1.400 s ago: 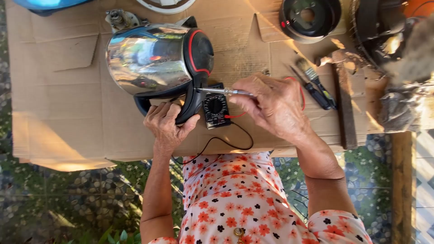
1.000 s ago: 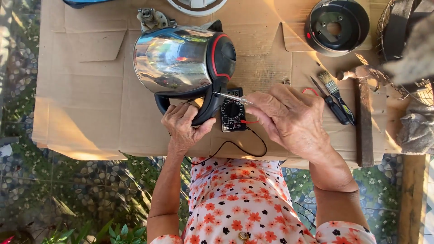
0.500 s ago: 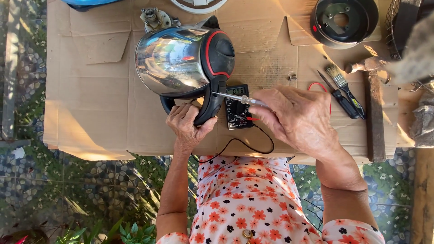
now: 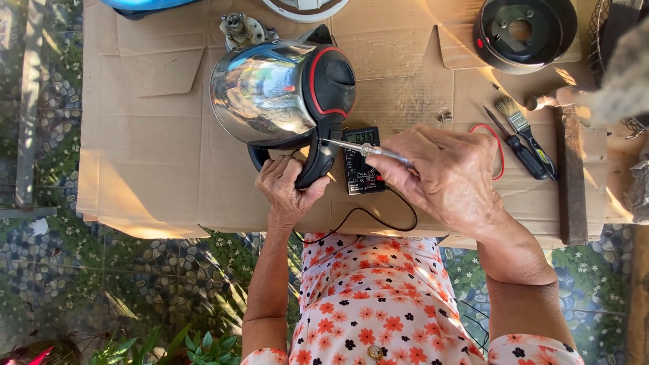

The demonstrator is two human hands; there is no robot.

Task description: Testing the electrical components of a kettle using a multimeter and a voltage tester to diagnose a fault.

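A shiny steel electric kettle (image 4: pixel 267 94) with a black lid ringed in red lies on the cardboard-covered table (image 4: pixel 149 169). My left hand (image 4: pixel 287 186) grips the kettle's black handle (image 4: pixel 318 162) from below. My right hand (image 4: pixel 443 176) holds a thin metal screwdriver (image 4: pixel 362 149), its tip touching the handle near the top. A small black multimeter (image 4: pixel 362 165) with a lit display lies between my hands, with black and red leads trailing toward me.
A round black kettle base (image 4: pixel 520 30) sits at the back right. A small paintbrush (image 4: pixel 524 132) and a black tool (image 4: pixel 517 145) lie to the right, beside a wooden bar (image 4: pixel 571 176). A small metal part (image 4: pixel 240 28) lies behind the kettle. Pebbled ground and plants are below the table.
The view has shifted slightly; my hands, the kettle and the screwdriver keep the same hold and position against the handle.
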